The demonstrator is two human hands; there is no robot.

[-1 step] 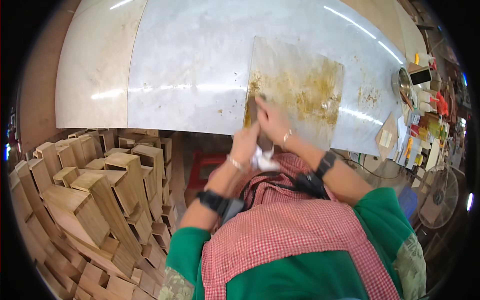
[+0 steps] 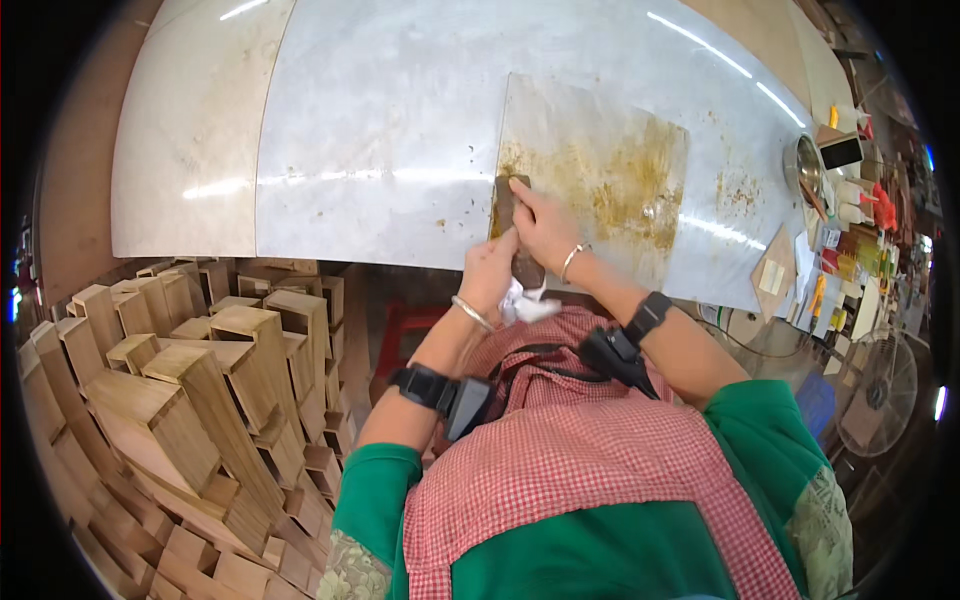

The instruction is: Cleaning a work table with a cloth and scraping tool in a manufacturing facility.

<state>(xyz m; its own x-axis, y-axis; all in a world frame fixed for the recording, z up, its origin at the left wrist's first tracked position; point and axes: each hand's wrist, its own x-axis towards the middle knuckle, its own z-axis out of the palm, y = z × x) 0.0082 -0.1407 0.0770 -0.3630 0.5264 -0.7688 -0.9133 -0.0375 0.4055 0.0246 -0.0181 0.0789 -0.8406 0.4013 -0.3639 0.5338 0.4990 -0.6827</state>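
A dark brown, flat oblong piece point(image 2: 507, 208) lies over the near left corner of a stained sheet point(image 2: 590, 120), its near end reaching past the table edge toward me. My right hand point(image 2: 548, 235) is closed on its right side, thumb and fingers pressed along it. On its near left side, my left hand point(image 2: 487, 275) is closed too, with a crumpled white cloth point(image 2: 527, 303) hanging below the fingers. Whether the left hand grips the piece, the cloth or both is partly hidden. Amber-brown smears cover much of the sheet.
The sheet rests on a pale metal-topped table point(image 2: 370, 110). Stacked wooden blocks point(image 2: 190, 370) crowd the left side below it. To the right are a metal bowl point(image 2: 803, 165), a phone point(image 2: 841, 152), a wooden board point(image 2: 775, 270) and a standing fan point(image 2: 878, 395).
Both hands have shifted slightly, and the wrists have turned a little. More of the brown piece's upper face shows between them, with less blur.
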